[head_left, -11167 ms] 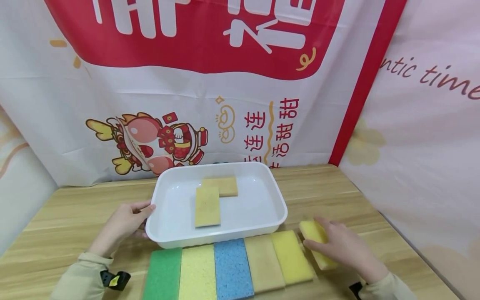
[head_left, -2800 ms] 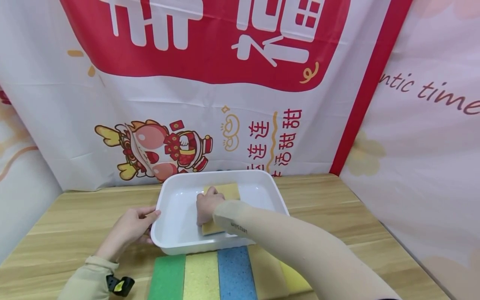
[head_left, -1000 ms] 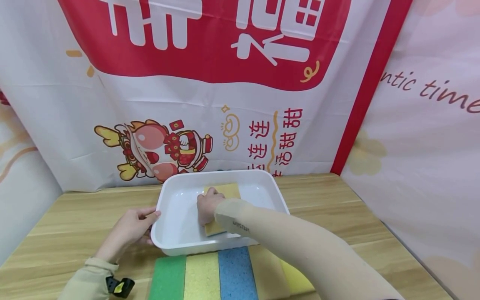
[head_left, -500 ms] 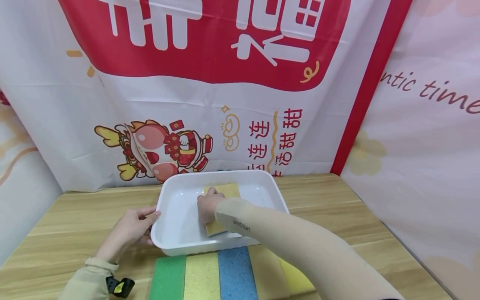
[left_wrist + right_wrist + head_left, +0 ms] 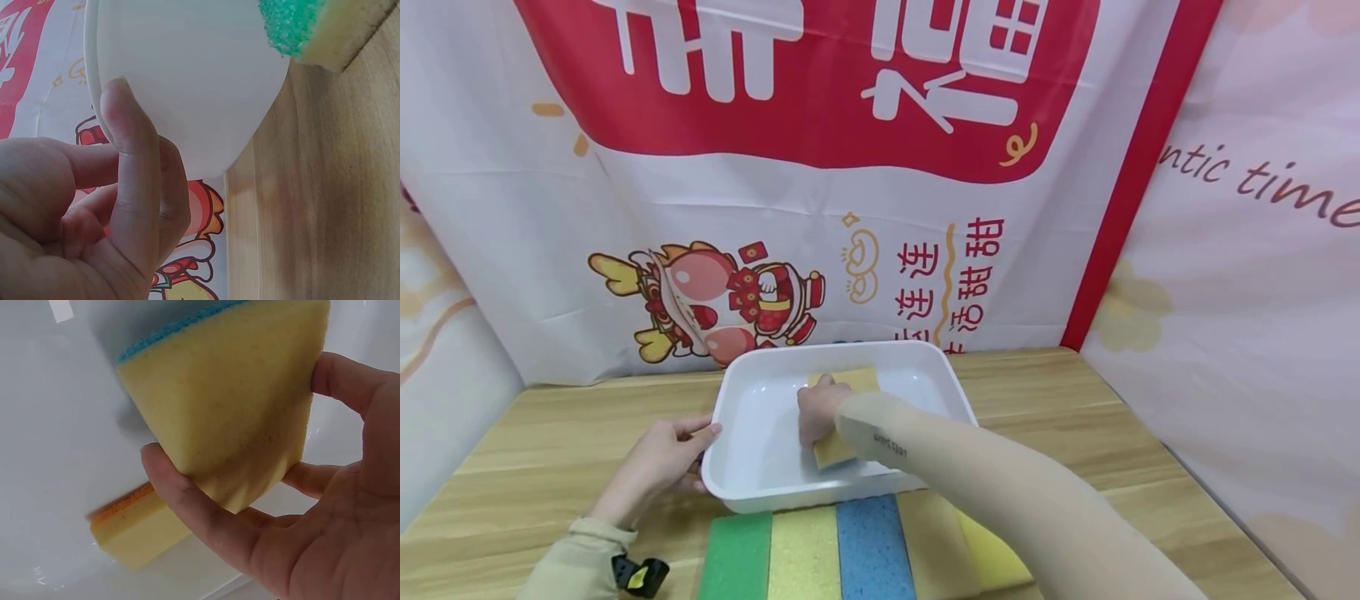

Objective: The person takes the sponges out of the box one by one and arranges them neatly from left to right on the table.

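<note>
Inside a white rectangular tray (image 5: 760,467), my right hand (image 5: 820,412) grips a pale yellow sponge (image 5: 835,451). The right wrist view shows this sponge (image 5: 225,387) tilted, a blue scouring layer along its far edge, with thumb and fingers on its sides. A second sponge (image 5: 861,380) lies on the tray floor behind the hand; its orange layer appears in the right wrist view. My left hand (image 5: 658,454) holds the tray's left rim, thumb against the wall (image 5: 200,81). The forearm hides part of the tray's right side.
In front of the tray lies a row of sponges: green (image 5: 737,554), speckled yellow (image 5: 805,550), blue (image 5: 874,546), tan (image 5: 934,542) and bright yellow (image 5: 992,554), partly under the right forearm. A printed cloth backdrop (image 5: 760,192) rises behind the wooden table (image 5: 1075,417).
Long ago, the right hand held a yellow sponge right of the row; since then it has reached into the tray. Lately the held sponge has shifted slightly right. The left hand stays on the rim.
</note>
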